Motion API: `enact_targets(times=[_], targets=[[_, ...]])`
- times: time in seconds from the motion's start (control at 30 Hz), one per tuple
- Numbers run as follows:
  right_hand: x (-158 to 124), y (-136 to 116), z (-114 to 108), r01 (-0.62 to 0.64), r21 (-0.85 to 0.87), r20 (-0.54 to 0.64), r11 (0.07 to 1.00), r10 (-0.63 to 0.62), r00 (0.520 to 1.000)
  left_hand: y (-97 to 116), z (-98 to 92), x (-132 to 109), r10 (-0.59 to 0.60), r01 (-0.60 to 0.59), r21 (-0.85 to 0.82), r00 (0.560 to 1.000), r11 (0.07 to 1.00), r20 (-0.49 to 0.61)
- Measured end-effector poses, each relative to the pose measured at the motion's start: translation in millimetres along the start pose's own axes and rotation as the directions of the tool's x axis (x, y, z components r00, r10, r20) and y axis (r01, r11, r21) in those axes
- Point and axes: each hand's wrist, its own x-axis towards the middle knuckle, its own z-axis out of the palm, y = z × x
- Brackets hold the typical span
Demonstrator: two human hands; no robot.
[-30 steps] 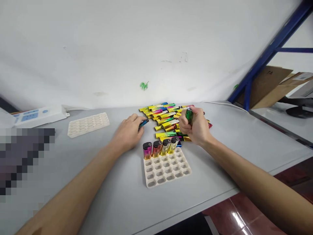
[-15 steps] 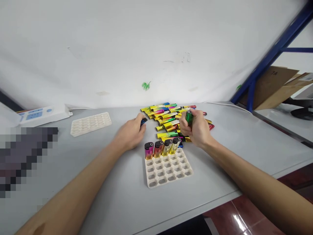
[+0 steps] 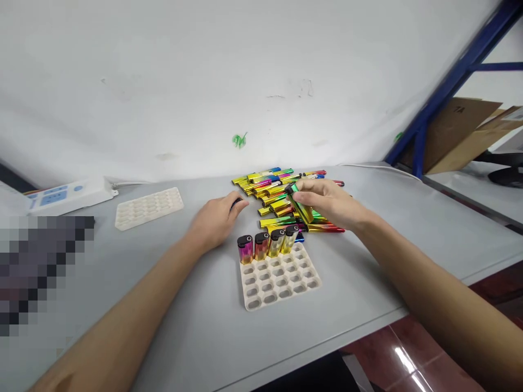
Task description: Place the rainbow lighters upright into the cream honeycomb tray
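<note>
Between the thumb and fingers of my right hand (image 3: 324,200) is a green and gold lighter (image 3: 301,204), tilted with its black top up and to the left. My left hand (image 3: 216,218) is closed around a lighter (image 3: 236,202); only its dark end shows. A cream tray (image 3: 280,277) with oval holes lies in front of both hands. Several lighters (image 3: 267,243) stand upright along its far row, pink, red and yellow, black tops up. Behind them, partly under my right hand, a pile of shiny lighters (image 3: 269,190) lies on the table.
A second cream tray (image 3: 149,208) lies to the left on the grey table (image 3: 196,326). Farther left are a white device with blue markings (image 3: 69,196) and a pixelated dark area. A white wall rises behind. Blue rack posts (image 3: 419,152) and cardboard boxes (image 3: 461,130) are at the right.
My right hand has turned and shifted slightly left; the green lighter, earlier end-on in a fist, now shows its length. My left hand stays near its place, still gripping its lighter.
</note>
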Motion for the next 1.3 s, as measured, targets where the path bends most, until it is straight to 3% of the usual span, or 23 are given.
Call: enact_targets(times=[0.17, 0.3, 0.6, 0.87, 1.3], targets=[[-3, -5, -6, -0.088, -0.017, 0.245, 0.996, 0.089, 0.965, 0, 1.3, 1, -0.068, 0.065, -0.084, 0.997, 0.994, -0.037], [-3, -3, -4, -0.078, -0.050, 0.342, 0.996, 0.090, 0.936, 0, 1.6, 0, -0.090, 0.084, -0.132, 0.995, 0.988, -0.038], [-8, -15, -5, -0.034, -0.148, 0.351, 0.988, 0.085, 0.932, -3, 4.5, 0, -0.090, 0.078, -0.155, 0.993, 0.985, -0.076], [-10, -16, -5, -0.036, -0.281, 0.398, 0.959, 0.150, 0.905, -5, 3.9, -2, 0.060, -0.075, -0.146, 0.992, 0.986, -0.107], [-10, -15, -6, -0.051, -0.299, 0.404, 0.953, 0.175, 0.898, -5, 3.8, -1, 0.073, -0.084, -0.146, 0.994, 0.986, -0.079]])
